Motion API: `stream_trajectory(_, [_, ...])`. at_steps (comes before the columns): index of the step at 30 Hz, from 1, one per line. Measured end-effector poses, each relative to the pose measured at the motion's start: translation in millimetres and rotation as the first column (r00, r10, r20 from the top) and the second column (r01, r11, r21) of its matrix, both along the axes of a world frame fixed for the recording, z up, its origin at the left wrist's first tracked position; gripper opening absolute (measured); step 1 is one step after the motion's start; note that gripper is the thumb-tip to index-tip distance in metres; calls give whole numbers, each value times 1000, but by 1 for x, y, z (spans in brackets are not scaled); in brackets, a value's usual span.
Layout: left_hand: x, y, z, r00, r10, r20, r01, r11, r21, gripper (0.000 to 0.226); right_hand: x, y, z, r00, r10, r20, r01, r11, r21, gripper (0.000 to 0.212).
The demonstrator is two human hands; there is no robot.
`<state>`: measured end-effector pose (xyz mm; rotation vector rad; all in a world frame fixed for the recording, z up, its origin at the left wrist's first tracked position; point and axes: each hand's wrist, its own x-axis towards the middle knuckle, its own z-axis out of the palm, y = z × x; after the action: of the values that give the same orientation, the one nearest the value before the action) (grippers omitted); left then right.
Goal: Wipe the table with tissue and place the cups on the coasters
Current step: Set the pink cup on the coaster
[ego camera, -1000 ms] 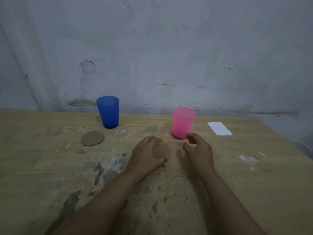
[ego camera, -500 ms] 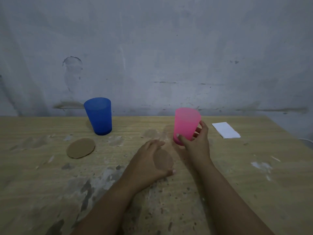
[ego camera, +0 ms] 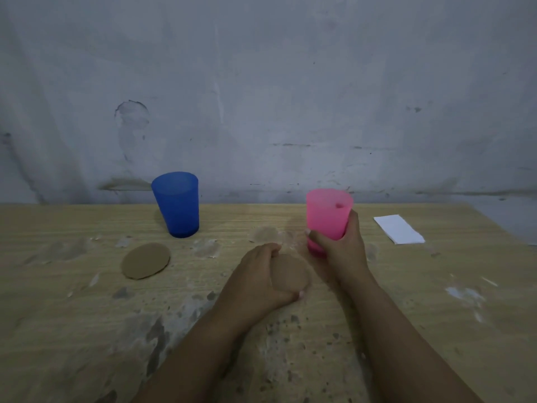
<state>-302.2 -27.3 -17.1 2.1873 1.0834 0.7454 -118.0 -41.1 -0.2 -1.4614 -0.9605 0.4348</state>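
Near coaster [ego camera: 290, 274] part-hidden under left hand [ego camera: 255, 282]

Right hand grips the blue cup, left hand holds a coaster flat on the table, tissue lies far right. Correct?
One slip: the head view shows the right hand gripping the pink cup, not the blue cup, which stands untouched. The left hand does hold a coaster flat on the table, tissue far right.

From my head, the single camera looks forward and down across the wooden table [ego camera: 436, 315] toward the grey wall [ego camera: 261, 82] at its far edge, close enough that my forearms enter from the frame's bottom.
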Motion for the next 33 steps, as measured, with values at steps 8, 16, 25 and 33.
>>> stream_trajectory(8, [24,52,12,992,66,108,-67,998,13,77,7,10,-2,997,5,-75,-3,1000,28,65])
stream_trajectory(16, [61,101,7,991,98,94,-99,995,6,76,13,14,-9,996,-9,-89,15,998,64,59])
stream_trajectory(25, [65,106,-1,1000,5,27,-4,999,-44,113,15,28,-2,993,-62,-96,68,996,61,67])
stream_trajectory(33, [57,102,5,951,202,-234,-170,974,147,102,19,48,0,994,5,-109,4,996,85,62])
